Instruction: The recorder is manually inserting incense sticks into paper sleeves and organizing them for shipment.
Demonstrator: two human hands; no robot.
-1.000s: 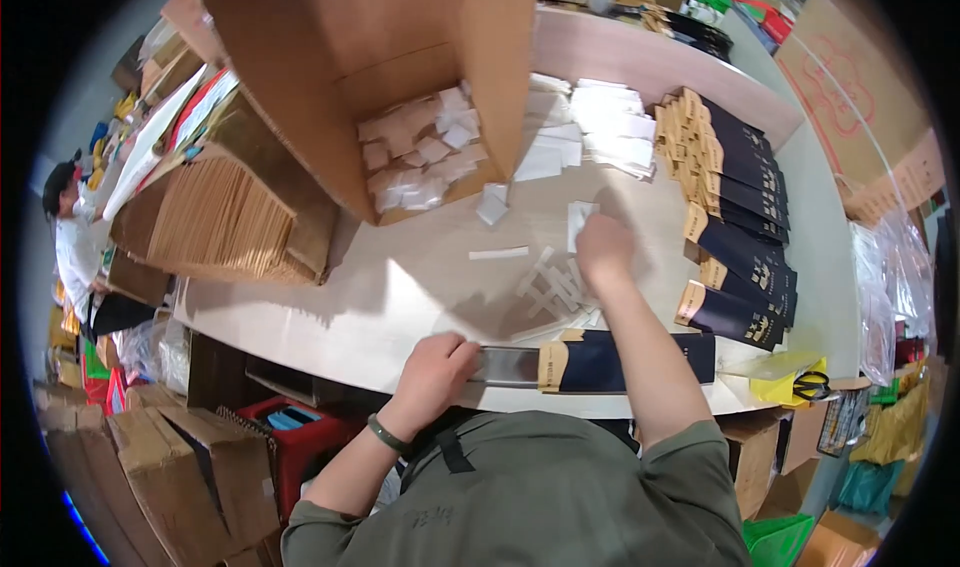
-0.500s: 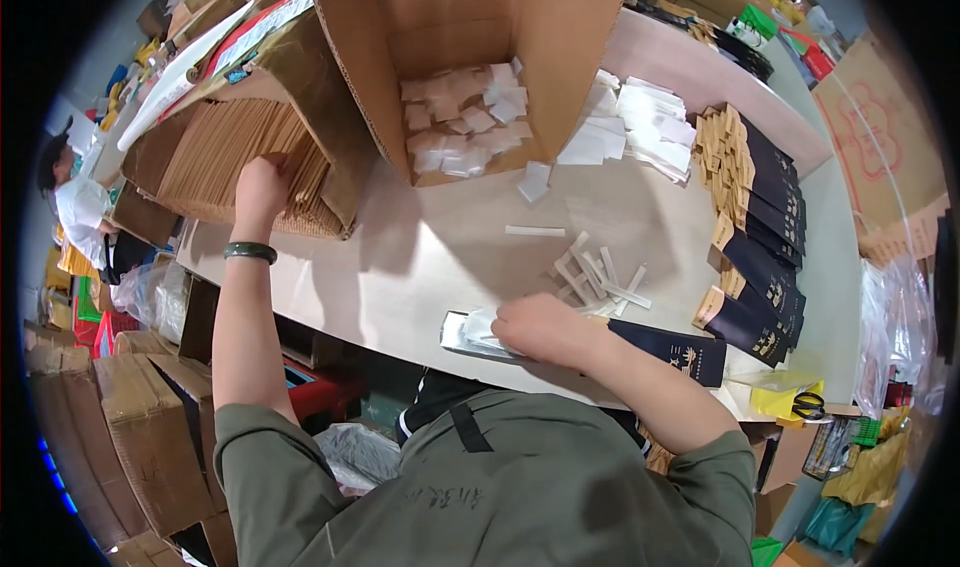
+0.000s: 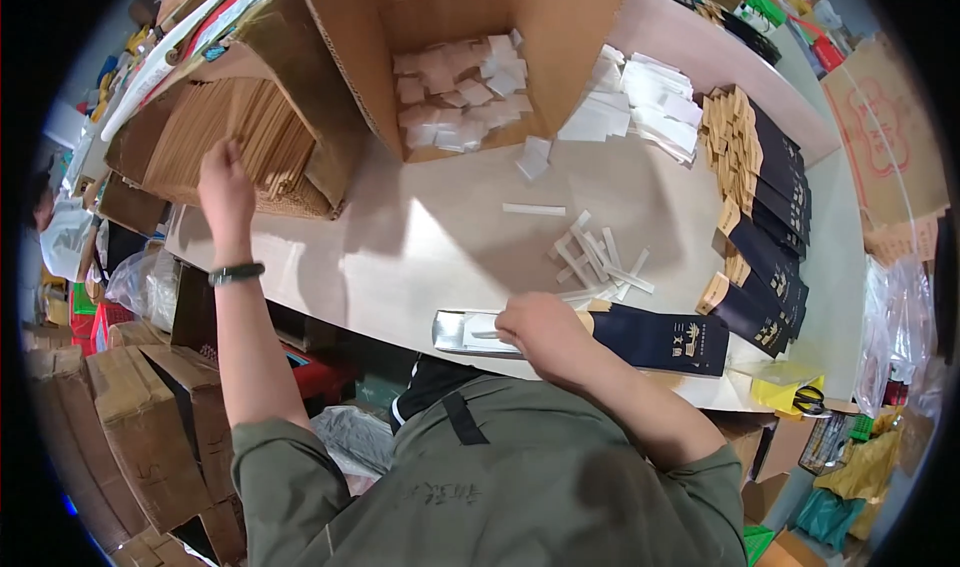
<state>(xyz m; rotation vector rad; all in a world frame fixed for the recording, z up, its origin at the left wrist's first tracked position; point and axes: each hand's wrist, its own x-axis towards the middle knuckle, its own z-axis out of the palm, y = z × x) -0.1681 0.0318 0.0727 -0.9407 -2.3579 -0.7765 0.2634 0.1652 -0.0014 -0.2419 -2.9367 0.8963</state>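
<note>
My left hand (image 3: 227, 192), a dark bangle on its wrist, is at the front of a cardboard box (image 3: 335, 127) tightly packed with thin brown sticks (image 3: 215, 107). Its fingers are pinched on what looks like one of these sticks. On the table's front edge lies a silver foil packet (image 3: 450, 330) with something white (image 3: 487, 328) on it. My right hand (image 3: 545, 332) is closed over the packet's right part, gripping the white piece. From under that hand a dark blue printed sleeve (image 3: 660, 342) with a tan end reaches right.
Loose white strips (image 3: 600, 257) lie beyond my right hand. An open carton (image 3: 450, 12) holds small white squares (image 3: 465, 92). White paper stacks (image 3: 655, 102) and rows of dark sleeves (image 3: 775, 192) stand right. Scissors (image 3: 808, 399) lie by a yellow container (image 3: 775, 392).
My left hand has drawn back toward the left, away from the middle of the packed sticks. My right hand has barely moved, and the foil packet now lies more level.
</note>
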